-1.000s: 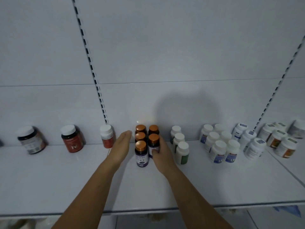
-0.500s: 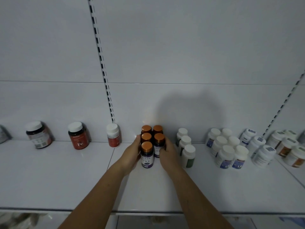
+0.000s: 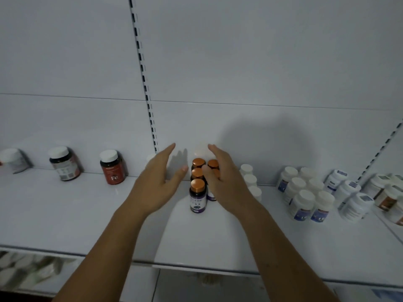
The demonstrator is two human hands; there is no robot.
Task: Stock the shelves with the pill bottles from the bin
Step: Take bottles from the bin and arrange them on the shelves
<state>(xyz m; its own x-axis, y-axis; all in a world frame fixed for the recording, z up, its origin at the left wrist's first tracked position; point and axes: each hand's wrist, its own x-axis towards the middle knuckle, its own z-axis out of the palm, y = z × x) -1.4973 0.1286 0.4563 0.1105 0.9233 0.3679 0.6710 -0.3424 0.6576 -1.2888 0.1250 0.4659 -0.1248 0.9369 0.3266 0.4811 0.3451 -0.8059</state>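
Several dark pill bottles with copper caps stand in two short rows on the white shelf, near its back wall. My left hand hovers just left of them with fingers straight, clear of the bottles. My right hand is on their right side, fingers straight, its thumb over the right row and partly hiding those bottles. Neither hand holds anything.
Left along the back stand a red "Fe" bottle, a dark bottle with a white cap and a pale one. Right of my hands are white bottles and a cluster of blue-labelled white bottles. A lower shelf holds blurred items.
Both hands have let go of the sides of the copper-capped group and lifted apart, the left one moving away to the left. The view shifted slightly.
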